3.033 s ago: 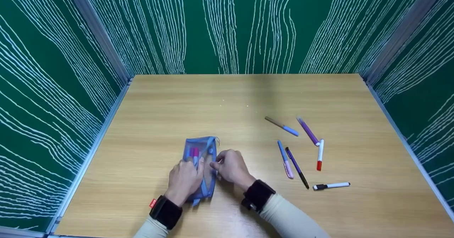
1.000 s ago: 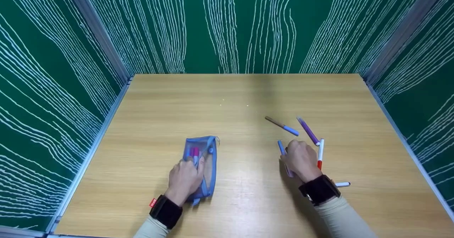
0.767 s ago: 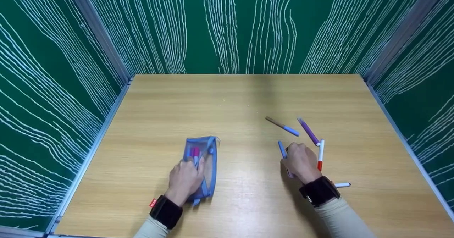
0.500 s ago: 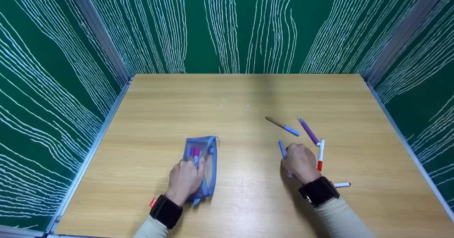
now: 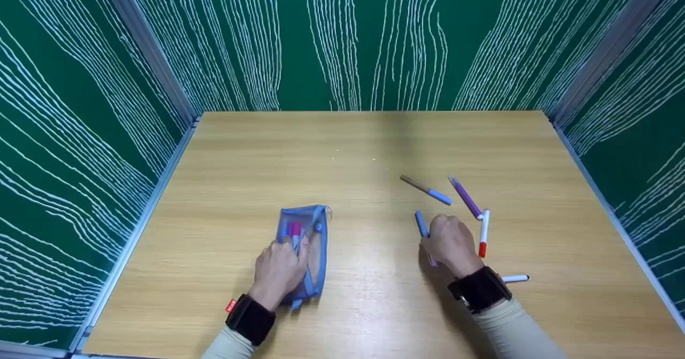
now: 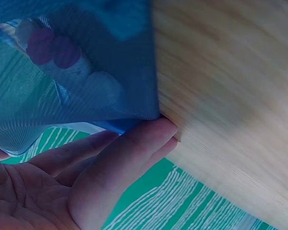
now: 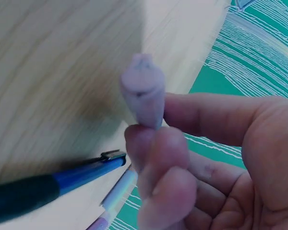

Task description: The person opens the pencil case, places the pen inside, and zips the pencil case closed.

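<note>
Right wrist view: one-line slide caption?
Right hand pinching a pink-ended pen, with a blue-and-black pen nearby.

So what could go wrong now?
The pink-and-blue pen might slip, since the right hand only pinches it. That hand could also bump the dark pen close by. And the mesh pouch looks soft, so it might flop if the left hand lets go.

Blues and purples against striped green

The pouch is blue mesh, two pen ends magenta. One pen is blue-and-lilac; a brown pen ends in blue, a purple pen in white, a white marker in red. Wavy white lines streak the green walls, grain the tan table
</note>
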A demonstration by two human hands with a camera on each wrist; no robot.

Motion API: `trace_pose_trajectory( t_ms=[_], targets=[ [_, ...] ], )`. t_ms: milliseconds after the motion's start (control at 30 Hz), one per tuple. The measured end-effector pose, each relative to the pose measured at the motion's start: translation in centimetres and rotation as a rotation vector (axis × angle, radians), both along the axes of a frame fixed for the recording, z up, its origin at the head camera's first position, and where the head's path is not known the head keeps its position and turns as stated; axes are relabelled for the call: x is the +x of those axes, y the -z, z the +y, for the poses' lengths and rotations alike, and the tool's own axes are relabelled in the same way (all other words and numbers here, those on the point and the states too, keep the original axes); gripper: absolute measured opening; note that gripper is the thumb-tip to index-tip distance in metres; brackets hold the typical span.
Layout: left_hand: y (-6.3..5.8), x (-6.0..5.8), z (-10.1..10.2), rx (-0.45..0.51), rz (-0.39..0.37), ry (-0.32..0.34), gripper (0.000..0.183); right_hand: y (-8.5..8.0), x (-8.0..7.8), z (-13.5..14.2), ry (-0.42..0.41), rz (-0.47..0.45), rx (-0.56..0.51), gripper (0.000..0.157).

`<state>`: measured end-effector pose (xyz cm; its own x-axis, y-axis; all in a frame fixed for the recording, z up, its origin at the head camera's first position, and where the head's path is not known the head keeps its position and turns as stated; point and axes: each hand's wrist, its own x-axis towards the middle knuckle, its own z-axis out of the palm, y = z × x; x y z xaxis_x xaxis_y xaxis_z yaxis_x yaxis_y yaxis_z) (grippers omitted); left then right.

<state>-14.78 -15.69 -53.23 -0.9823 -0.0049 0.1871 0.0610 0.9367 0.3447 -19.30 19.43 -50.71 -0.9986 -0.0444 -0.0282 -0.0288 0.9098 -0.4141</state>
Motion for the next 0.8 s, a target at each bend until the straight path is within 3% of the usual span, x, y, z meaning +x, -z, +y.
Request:
trace_pose_trajectory(
  t_ms=[200,533,800],
  targets=[
    [0.1,0.0,0.0,-0.008,-0.005,0.009,0.051,-0.3,0.3,-1.1,0.001,-0.004,-0.060,0.037],
    [0.0,0.0,-0.1,-0.004,-0.025,0.010,0.053,-0.6,0.6,-3.3,0.018,-0.019,-0.177,0.025],
    [-0.1,0.0,-0.1,-0.005,-0.013,0.011,0.054,-0.5,0.7,-5.0,0.001,0.003,-0.256,0.024]
  ],
)
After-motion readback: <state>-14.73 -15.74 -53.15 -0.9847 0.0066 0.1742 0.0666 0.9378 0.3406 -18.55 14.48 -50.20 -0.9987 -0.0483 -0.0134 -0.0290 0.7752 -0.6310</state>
